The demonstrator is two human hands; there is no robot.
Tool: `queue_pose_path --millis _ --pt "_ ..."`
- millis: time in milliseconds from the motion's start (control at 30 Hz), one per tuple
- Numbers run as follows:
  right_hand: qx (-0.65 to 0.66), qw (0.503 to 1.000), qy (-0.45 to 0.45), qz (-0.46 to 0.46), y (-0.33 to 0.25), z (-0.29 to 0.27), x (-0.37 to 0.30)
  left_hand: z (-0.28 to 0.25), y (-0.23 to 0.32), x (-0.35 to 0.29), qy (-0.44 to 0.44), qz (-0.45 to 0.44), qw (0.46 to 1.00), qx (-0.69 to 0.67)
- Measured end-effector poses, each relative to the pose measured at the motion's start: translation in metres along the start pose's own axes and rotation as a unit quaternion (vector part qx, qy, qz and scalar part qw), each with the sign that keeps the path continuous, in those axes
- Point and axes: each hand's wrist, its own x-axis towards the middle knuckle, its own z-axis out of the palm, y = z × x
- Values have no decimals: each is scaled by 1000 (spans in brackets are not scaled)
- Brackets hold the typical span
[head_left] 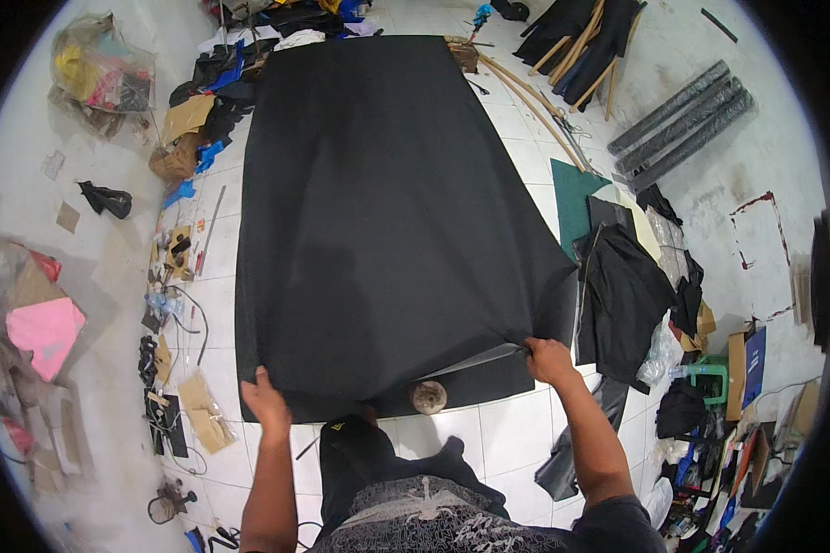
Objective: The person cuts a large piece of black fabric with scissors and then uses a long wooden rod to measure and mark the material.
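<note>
A large black fabric sheet point(378, 203) lies spread over the white tiled floor in front of me. At its near left corner, my left hand point(266, 407) is closed on the fabric; its finger detail is slightly blurred. My right hand point(551, 360) pinches the near right edge, lifting it so that creases run out from the fingers. Below the lifted edge another strip of black material point(475, 387) shows, with a greyish underside point(470, 359) visible between them. A round brownish weight-like object point(428, 397) sits on that strip, between my hands and near my legs.
To the right lie a heap of black fabric point(622, 300), a green sheet point(574, 203) and a green stool point(705, 378). Wrapped rolls point(678, 124) lean at the far right. Cardboard point(205, 412), cables and tools line the left side. Wooden poles point(535, 106) lie at the far right.
</note>
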Motion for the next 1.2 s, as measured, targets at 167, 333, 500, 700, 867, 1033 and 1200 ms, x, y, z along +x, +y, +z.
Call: queue_pose_path --millis 167,333,500,700,867,1033,1200 --pt "50 995 68 -54 47 36 -91 -49 14 -85 69 16 998 1" --pt "92 989 72 -88 68 81 -186 -115 42 -182 69 44 996 26" --pt "138 989 -37 -37 77 92 -253 -157 29 -254 141 8 990 33" --pt "187 982 11 -35 114 246 -216 -183 -108 -265 66 -139 985 -79" --pt "179 977 99 -52 170 403 -114 -159 -278 -213 12 -273 951 -145" --pt "217 959 162 -85 222 520 9 -102 -413 -158 -53 -294 951 -79" --pt "187 952 228 -83 237 594 94 -90 -545 -85 -128 -277 951 -44"
